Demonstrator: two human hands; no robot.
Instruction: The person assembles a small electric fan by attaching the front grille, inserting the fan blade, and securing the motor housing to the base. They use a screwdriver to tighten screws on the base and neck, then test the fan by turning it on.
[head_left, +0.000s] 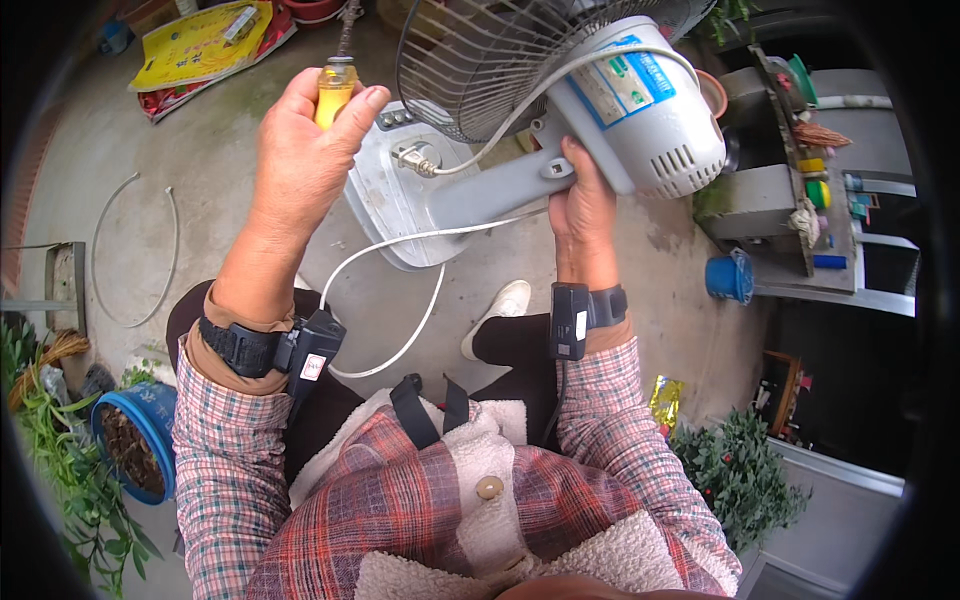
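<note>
While the right hand (583, 205) grips the tilted fan (560, 110), the left hand (305, 150) clasps an upright screwdriver (334, 88).

A grey concrete floor (200, 170) is seen underfoot, stained dark in patches. At the far left corner a yellow printed sack (205, 42) is laid flat over a red one. A loop of pale wire (135, 250) is left lying at the left — open-ended, curled. A blue pot of soil (135, 440) is stood at the near left among green leaves. To the right, a small blue tub (730, 277) is set beside a grey bench — and a yellow foil wrapper (665, 400) is dropped near a leafy bush (745, 475).
</note>
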